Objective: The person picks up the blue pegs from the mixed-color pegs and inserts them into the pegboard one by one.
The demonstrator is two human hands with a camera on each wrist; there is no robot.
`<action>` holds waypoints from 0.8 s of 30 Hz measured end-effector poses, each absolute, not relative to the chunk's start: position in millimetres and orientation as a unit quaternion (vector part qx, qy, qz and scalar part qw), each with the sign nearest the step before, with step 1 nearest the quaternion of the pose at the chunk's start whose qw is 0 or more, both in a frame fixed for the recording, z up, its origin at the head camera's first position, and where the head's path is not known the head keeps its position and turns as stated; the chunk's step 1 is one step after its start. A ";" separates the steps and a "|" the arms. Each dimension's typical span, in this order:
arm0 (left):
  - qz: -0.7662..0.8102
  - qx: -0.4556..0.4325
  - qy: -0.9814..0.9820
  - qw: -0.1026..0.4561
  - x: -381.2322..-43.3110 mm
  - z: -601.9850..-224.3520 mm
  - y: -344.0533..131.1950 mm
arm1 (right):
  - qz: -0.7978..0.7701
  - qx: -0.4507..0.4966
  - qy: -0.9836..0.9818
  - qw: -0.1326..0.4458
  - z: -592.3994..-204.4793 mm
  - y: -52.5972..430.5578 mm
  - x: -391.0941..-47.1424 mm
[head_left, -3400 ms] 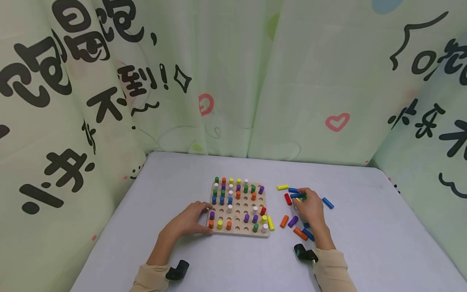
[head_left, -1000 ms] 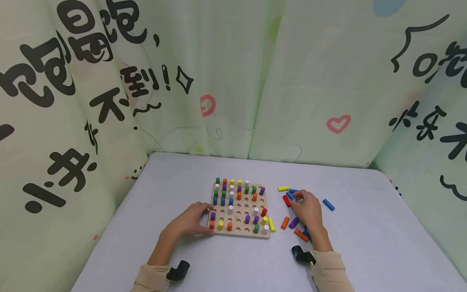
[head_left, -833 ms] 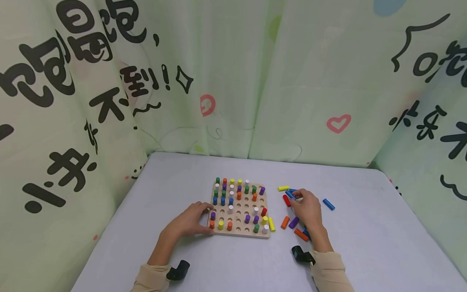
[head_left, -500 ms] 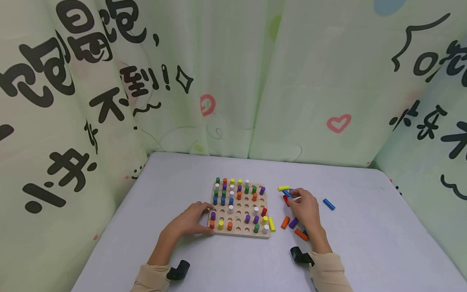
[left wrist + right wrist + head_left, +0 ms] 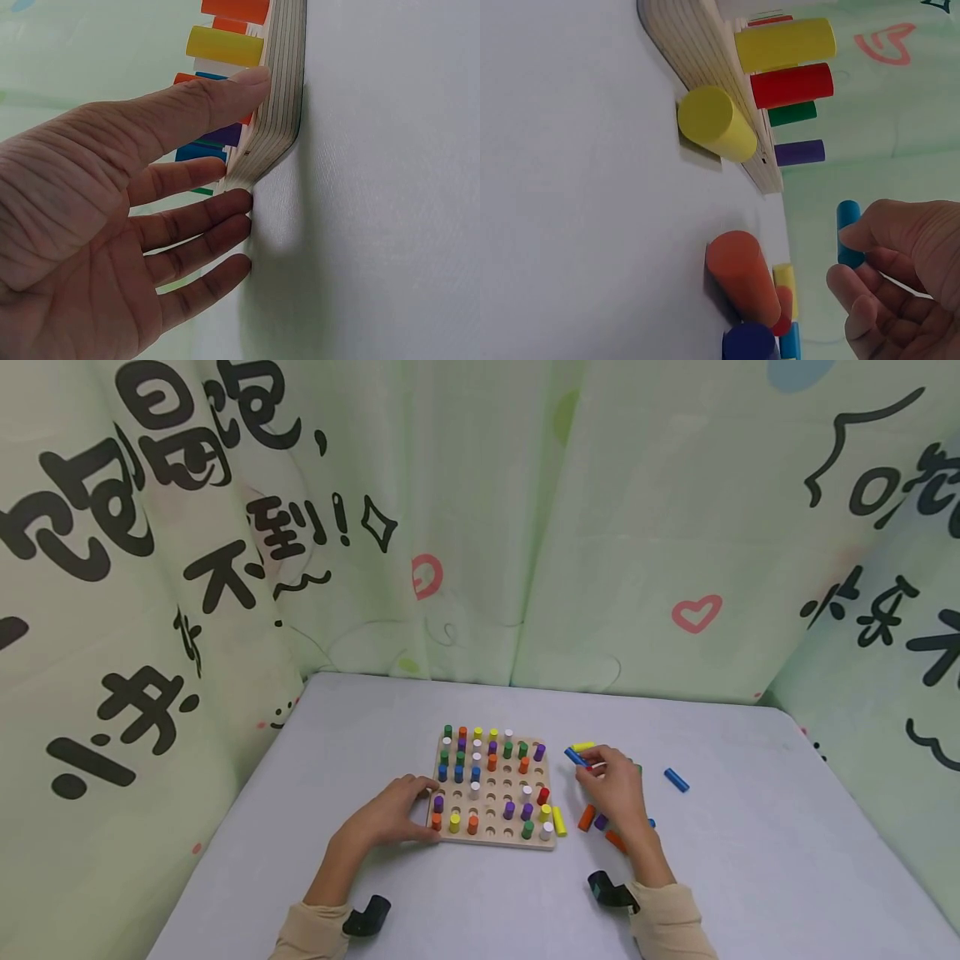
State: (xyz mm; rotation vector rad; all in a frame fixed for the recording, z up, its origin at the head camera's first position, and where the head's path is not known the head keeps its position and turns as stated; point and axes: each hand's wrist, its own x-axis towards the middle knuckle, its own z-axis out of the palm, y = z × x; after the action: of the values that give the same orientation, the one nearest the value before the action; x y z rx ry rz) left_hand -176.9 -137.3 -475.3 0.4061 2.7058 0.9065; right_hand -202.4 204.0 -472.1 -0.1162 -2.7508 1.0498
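A wooden pegboard holding several coloured pegs lies on the table. Against its left edge and near corner rests my left hand, thumb and fingers extended; in the left wrist view, the thumb touches the board's side. Beyond the board's right edge, my right hand pinches a blue peg between thumb and fingers. The right wrist view shows this blue peg held up, apart from the board. Some loose pegs are partly hidden behind the right hand and forearm.
Right of the board lie loose pegs: a yellow peg close to its edge, an orange peg, a purple peg and a blue peg farther right. Printed curtains enclose the white table.
My right hand has picked up a blue peg from the loose pile and moved it left, nearer the board. The left hand has stayed at the board's left edge.
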 end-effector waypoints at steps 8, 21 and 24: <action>0.312 0.136 0.931 0.128 -175.9 -473.9 -137.0 | 0.349 -0.032 -0.932 0.091 -470.3 195.1 -199.9; 0.312 0.134 0.931 0.132 -175.8 -474.6 -136.7 | 0.359 -0.006 -0.928 0.098 -466.8 182.2 -195.7; 0.312 0.134 0.931 0.131 -175.7 -474.6 -136.6 | 0.364 0.002 -0.926 0.100 -464.9 179.0 -193.9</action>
State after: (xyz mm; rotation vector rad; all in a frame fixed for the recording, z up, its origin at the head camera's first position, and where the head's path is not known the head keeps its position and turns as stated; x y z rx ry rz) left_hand -175.7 -136.6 -474.6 0.3878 2.7041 0.9060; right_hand -193.9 179.0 -464.9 0.0071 -2.7379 1.0769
